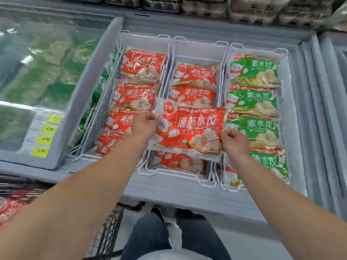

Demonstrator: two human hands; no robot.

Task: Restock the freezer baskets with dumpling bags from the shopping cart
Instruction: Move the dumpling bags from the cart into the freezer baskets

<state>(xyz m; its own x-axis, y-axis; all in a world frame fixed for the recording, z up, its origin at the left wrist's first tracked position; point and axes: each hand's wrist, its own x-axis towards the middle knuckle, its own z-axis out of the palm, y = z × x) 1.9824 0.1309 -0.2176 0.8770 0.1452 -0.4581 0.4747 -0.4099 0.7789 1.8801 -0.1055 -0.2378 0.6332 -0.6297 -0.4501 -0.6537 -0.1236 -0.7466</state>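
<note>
— While both arms reach out over the chest freezer (187, 196), what are the hands doing?

— They hold one red dumpling bag (189, 129) flat between them. The left hand (143, 124) grips its left edge, fingers curled over the plastic. The right hand (233, 141) pinches the lower right corner.

— Where is that bag, exactly?

— Above the middle basket (197, 51), over its near half. It covers part of the red bags (193, 85) already lying in there. Whether it touches them or hangs just above, I cannot tell.

— And the other baskets?

— Three white wire baskets sit side by side under the open lid area. The left basket (146, 37) holds a row of red bags (139, 79), overlapping from back to front. The right basket (259, 49) holds green bags (257, 98), stacked the same way, filling it to the near rim.

— Is the shopping cart anywhere near?

— Yes, the shopping cart (110, 228) stands at the person's left, dark wire mesh, just beside the freezer front. More red packets (9, 207) show at the far left edge, though they are blurred.

— Anything else around?

— A closed glass lid (47, 59) covers the neighbouring section on the left, with green packages dim beneath it. Yellow price labels (47, 134) sit along its near corner. Egg cartons (244, 10) line the shelf behind the freezer.
</note>
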